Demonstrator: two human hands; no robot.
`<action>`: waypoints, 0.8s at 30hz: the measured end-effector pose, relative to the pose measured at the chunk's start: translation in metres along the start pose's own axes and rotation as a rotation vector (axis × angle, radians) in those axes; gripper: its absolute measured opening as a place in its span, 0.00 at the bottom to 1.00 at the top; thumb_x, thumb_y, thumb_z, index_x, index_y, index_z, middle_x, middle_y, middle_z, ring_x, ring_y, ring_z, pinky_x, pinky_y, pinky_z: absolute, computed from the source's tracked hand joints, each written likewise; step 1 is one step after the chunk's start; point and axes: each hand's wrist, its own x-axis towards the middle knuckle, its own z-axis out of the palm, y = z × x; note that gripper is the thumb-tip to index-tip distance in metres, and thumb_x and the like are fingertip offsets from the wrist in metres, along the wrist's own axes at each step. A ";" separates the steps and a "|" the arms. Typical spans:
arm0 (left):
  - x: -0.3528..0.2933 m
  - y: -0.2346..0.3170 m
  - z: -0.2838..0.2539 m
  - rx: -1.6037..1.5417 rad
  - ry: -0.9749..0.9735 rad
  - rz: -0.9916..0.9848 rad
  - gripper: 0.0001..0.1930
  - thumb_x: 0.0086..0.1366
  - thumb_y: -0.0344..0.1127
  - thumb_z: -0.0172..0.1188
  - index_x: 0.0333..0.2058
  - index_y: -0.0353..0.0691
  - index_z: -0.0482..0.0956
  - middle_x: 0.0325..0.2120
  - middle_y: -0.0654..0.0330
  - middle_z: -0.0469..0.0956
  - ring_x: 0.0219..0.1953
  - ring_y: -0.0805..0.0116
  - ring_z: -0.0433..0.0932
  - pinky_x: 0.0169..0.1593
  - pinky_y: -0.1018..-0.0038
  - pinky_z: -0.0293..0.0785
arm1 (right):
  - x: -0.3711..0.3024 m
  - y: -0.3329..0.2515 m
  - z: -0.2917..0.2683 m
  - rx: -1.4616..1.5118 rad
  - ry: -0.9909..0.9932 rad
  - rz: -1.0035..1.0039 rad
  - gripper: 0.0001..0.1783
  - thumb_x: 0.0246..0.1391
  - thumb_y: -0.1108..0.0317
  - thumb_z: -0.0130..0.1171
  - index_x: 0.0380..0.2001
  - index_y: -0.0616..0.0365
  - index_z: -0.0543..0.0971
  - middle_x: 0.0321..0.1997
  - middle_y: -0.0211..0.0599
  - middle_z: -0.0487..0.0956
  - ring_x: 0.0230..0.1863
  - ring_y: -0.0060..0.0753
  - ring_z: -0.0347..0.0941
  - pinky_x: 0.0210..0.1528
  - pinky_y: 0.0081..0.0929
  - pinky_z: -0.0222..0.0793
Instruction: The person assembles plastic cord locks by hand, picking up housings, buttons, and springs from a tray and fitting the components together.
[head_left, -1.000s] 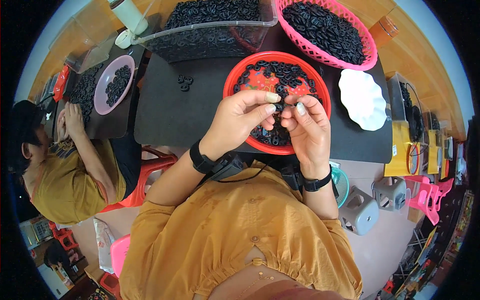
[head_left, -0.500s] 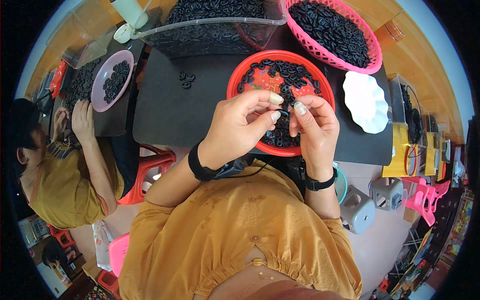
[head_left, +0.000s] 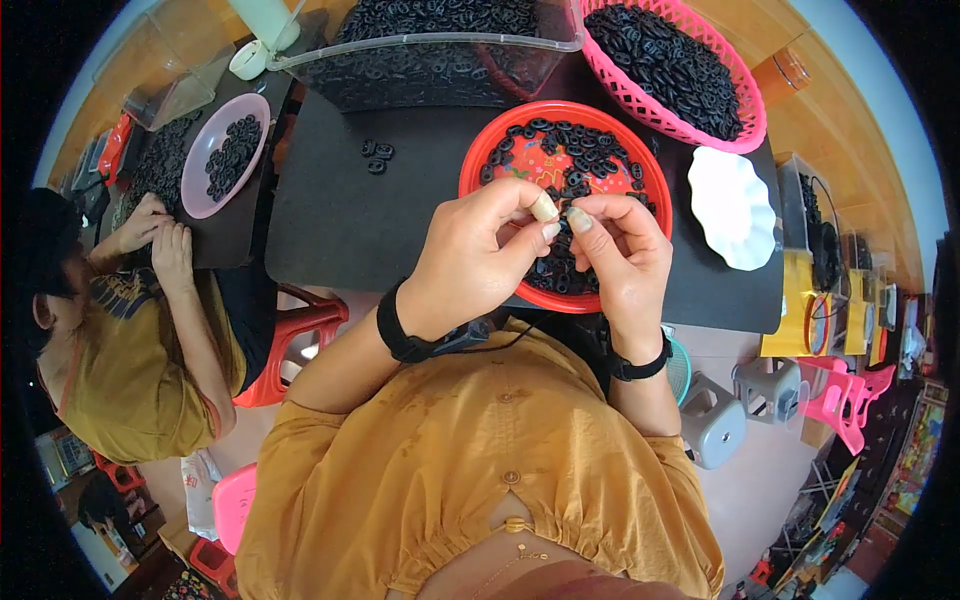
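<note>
Over the near half of a round red tray (head_left: 664, 200), my left hand (head_left: 470, 245) and my right hand (head_left: 622, 255) meet with their fingertips almost touching. Thumb and forefinger of each are pinched on a small black piece, mostly covered by the fingers. Beneath them, the tray holds many small black oval pieces (head_left: 590, 145) with holes, spread over its printed bottom. Several like pieces (head_left: 376, 155) lie loose on the dark table (head_left: 330, 215) to the left of the tray.
Behind the tray stand a clear plastic bin (head_left: 420, 75) and a pink basket (head_left: 755, 120), both full of black pieces. A white wavy-edged dish (head_left: 732, 208) sits at right. A co-worker (head_left: 150, 350) works at left beside a pale purple bowl (head_left: 195, 200). Grey stools (head_left: 712, 425) stand on the floor.
My right hand has shifted slightly left, and the fingertips of both hands have drawn closer together. At left, the co-worker's hands have come together.
</note>
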 end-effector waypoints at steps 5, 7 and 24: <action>0.000 -0.002 -0.002 -0.022 0.014 -0.002 0.04 0.60 0.20 0.58 0.33 0.34 0.73 0.26 0.61 0.78 0.27 0.78 0.78 0.31 0.79 0.76 | 0.001 -0.002 0.001 -0.055 -0.055 -0.027 0.08 0.56 0.76 0.59 0.40 0.62 0.78 0.31 0.26 0.77 0.29 0.13 0.70 0.27 0.12 0.67; 0.001 -0.002 -0.003 -0.086 0.007 -0.039 0.04 0.60 0.20 0.58 0.33 0.34 0.73 0.26 0.62 0.78 0.28 0.78 0.77 0.32 0.79 0.76 | 0.002 -0.002 0.001 -0.045 -0.067 0.002 0.09 0.56 0.77 0.59 0.41 0.62 0.78 0.33 0.27 0.78 0.31 0.14 0.71 0.27 0.13 0.69; 0.005 0.004 -0.019 -0.322 -0.181 -0.234 0.08 0.60 0.18 0.58 0.32 0.38 0.69 0.31 0.63 0.76 0.34 0.75 0.78 0.38 0.79 0.76 | -0.004 -0.008 -0.002 -0.693 -0.152 -0.587 0.17 0.43 0.79 0.64 0.41 0.61 0.79 0.35 0.42 0.79 0.33 0.40 0.77 0.35 0.30 0.74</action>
